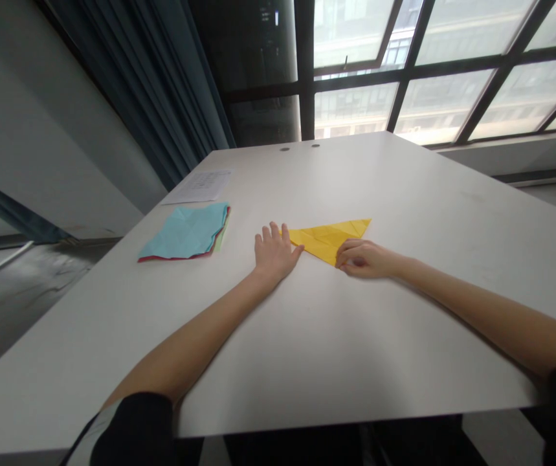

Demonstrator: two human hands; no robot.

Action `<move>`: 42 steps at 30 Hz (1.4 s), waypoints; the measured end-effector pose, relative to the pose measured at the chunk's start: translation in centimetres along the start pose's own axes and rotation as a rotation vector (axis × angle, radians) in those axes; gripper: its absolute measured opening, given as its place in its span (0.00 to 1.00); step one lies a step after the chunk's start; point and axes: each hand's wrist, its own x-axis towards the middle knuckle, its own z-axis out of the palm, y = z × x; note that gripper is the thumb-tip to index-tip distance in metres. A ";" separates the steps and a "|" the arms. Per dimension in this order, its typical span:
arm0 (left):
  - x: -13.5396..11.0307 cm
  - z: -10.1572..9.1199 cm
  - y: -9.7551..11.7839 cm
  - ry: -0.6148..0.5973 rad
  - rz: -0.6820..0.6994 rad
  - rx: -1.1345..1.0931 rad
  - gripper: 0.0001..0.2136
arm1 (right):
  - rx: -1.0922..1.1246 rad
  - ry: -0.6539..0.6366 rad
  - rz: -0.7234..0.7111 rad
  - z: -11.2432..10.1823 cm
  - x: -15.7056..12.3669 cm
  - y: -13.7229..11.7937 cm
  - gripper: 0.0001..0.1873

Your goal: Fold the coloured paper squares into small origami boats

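Observation:
A sheet of yellow paper point(325, 239), folded into a triangle with creases across it, lies flat on the white table. At its left corner my left hand point(276, 252) rests with the fingers spread, covering that tip. My right hand point(362, 257) is closed at the near corner of the paper, thumb and fingertips pinched together on its edge. The fingers hide part of that corner.
To the left lies a stack of coloured sheets point(185, 230), blue on top with red and green edges showing. Behind it is a printed white page point(200, 186). The white table point(278, 362) has two round grommets near its far edge. Windows and a blue curtain stand beyond.

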 end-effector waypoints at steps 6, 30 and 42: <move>0.4 0.7 -0.1 -0.036 0.206 -0.058 0.29 | 0.002 -0.009 -0.006 -0.1 0.1 -0.2 0.07; -0.1 1.1 0.3 -0.261 0.152 -0.121 0.31 | -0.288 -0.225 0.426 1.3 3.3 1.8 0.42; 0.6 1.6 -1.0 -0.314 0.004 -0.069 0.43 | -0.347 -0.240 0.614 -1.2 -1.6 5.1 0.43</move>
